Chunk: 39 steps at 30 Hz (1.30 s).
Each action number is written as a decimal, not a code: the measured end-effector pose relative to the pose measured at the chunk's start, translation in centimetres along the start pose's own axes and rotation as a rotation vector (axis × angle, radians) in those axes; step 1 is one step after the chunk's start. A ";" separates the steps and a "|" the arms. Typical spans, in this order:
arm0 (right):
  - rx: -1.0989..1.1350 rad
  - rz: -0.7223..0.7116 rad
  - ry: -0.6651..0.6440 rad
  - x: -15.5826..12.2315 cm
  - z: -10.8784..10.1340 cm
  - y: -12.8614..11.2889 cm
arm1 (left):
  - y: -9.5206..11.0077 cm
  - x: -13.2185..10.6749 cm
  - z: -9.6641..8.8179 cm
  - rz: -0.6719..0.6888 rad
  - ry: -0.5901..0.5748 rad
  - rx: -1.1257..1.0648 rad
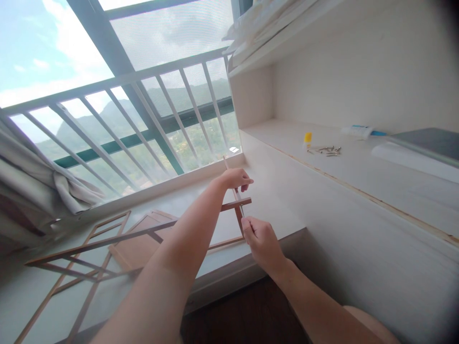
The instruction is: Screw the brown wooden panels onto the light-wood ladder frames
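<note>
A thin brown wooden frame (107, 241) of slats lies across a white window ledge (186, 196), its corner raised at the centre. My left hand (234, 179) is closed on an upright wooden stick (226, 165) at that corner. My right hand (260, 239) is just below it, fingers pinched round a thin metal tool (241, 210) whose tip touches the frame's corner joint. More brown slats and a flat brown panel (139, 246) lie under the frame.
A white desk (358, 167) to the right carries a small yellow-capped bottle (307, 139), a scatter of screws (328, 150), a white tube (358, 131) and a grey board (430, 141). White window bars (143, 110) and a bunched curtain (43, 186) stand behind the ledge.
</note>
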State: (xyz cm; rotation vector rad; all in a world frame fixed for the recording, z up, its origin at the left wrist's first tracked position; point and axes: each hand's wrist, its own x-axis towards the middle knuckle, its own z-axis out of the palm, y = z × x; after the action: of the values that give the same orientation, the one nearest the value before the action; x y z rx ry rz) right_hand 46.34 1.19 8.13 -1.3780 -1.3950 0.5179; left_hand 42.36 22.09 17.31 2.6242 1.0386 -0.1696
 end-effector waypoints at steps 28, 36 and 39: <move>-0.600 -0.054 -0.067 1.0 -1.6 -1.0 | -0.2 0.0 0.0 0.020 0.032 -0.024; -0.622 -0.047 -0.061 1.0 -1.8 -0.9 | 0.0 0.0 -0.1 0.020 0.024 -0.007; -0.627 -0.050 -0.067 1.1 -1.9 -1.1 | 0.1 -0.1 -0.1 0.013 0.024 -0.007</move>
State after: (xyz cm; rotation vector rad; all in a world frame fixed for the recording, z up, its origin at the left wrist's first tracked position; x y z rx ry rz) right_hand 47.73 1.23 10.11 -1.8209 -1.7250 0.0845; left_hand 42.32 21.97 17.47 2.6322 1.0275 -0.1308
